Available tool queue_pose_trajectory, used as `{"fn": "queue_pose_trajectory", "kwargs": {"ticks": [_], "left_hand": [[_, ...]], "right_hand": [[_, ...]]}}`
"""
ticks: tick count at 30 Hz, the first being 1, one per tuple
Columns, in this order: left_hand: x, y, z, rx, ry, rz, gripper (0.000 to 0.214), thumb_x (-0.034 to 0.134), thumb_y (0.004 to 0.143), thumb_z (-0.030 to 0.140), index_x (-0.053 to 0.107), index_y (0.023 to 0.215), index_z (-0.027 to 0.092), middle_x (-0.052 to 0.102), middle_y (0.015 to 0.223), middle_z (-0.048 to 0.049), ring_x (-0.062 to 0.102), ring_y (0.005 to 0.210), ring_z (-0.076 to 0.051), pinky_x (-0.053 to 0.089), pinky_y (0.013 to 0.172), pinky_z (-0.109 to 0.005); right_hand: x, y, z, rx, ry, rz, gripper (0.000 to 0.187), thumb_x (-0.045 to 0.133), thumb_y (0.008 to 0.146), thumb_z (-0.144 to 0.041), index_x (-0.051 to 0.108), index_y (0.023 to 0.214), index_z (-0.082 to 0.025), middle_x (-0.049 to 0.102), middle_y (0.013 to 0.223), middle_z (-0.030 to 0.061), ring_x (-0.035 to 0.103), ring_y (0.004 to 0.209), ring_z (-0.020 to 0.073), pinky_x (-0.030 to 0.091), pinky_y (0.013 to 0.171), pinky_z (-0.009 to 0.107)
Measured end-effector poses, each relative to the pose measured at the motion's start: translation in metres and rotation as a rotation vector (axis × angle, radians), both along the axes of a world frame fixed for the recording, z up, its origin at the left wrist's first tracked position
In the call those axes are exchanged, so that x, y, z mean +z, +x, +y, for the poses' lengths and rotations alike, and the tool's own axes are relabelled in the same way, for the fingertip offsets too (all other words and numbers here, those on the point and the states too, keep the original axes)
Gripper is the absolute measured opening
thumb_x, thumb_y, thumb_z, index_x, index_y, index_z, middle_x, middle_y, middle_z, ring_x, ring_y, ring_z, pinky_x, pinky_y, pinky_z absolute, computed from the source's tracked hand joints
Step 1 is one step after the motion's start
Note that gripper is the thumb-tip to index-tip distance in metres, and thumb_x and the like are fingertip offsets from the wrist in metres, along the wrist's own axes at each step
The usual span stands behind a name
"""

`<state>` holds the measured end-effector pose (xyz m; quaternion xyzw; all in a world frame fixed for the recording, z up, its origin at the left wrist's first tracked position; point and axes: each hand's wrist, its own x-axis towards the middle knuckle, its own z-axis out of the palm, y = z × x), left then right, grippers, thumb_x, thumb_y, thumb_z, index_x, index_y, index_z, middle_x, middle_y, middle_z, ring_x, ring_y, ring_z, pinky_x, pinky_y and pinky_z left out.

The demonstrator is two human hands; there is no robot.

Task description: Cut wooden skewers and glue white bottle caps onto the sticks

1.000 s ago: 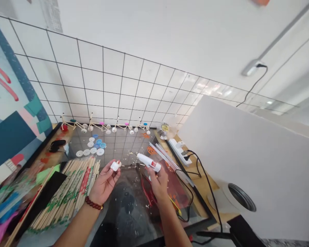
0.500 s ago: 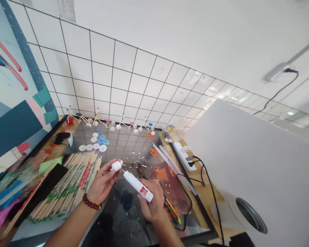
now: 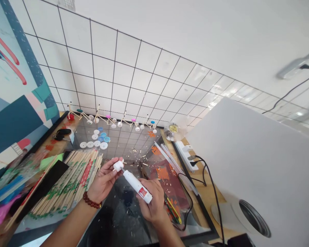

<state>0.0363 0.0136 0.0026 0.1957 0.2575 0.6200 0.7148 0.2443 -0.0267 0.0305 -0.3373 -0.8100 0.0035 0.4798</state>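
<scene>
1. Gripping a white glue tube (image 3: 137, 186) in the right hand (image 3: 154, 202), and look at that: the fingers (image 3: 154, 187) wrap snugly round its red-labelled lower end!
2. Long axis running diagonally across the view, nozzle pointing up and to the left, straight at a small white plastic piece (image 3: 118, 166).
3. Pinching that piece in a narrow grip, the left hand (image 3: 103, 183) holds it right by the nozzle tip, with a red bead bracelet (image 3: 92, 200) on the wrist.
4. Sitting just left of that hand, a bundle of bamboo skewers (image 3: 77, 181) lies on the table (image 3: 110, 223), with white and blue bottle caps (image 3: 98, 139) beyond.
</scene>
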Motion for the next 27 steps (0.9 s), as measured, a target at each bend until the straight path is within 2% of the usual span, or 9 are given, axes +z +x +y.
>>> {"fn": "queue_pose_trajectory", "kwargs": {"ticks": [8,18,27], "left_hand": [[0.0030,0.0007,-0.0001,0.019,0.029,0.041,0.039,0.086,0.067,0.015,0.079,0.104,0.024,0.073,0.123,-0.0061,0.070,0.105,-0.018,0.057,0.089,-0.025],[0.0039,-0.0006,-0.0024,-0.023,0.015,-0.011,0.036,0.082,0.072,0.016,0.078,0.106,0.025,0.073,0.120,-0.0065,0.072,0.103,-0.025,0.058,0.089,-0.034],[0.0079,0.0013,-0.0034,-0.038,0.012,0.015,0.032,0.078,0.075,0.014,0.074,0.105,0.022,0.072,0.117,-0.0064,0.071,0.104,-0.026,0.059,0.084,-0.029]], "right_hand": [[-0.0032,0.0007,0.0018,-0.004,0.004,0.009,0.038,0.059,0.086,-0.018,0.051,0.124,-0.016,0.072,0.104,0.0127,0.070,0.085,0.0232,0.049,0.072,0.038],[-0.0046,0.0012,0.0030,-0.018,-0.001,-0.011,0.039,0.059,0.086,-0.020,0.051,0.124,-0.018,0.073,0.104,0.0121,0.071,0.083,0.0239,0.050,0.071,0.039],[-0.0063,0.0018,0.0041,-0.015,0.028,-0.045,0.039,0.058,0.087,-0.022,0.050,0.125,-0.018,0.073,0.103,0.0120,0.072,0.085,0.0242,0.050,0.070,0.038]]}}
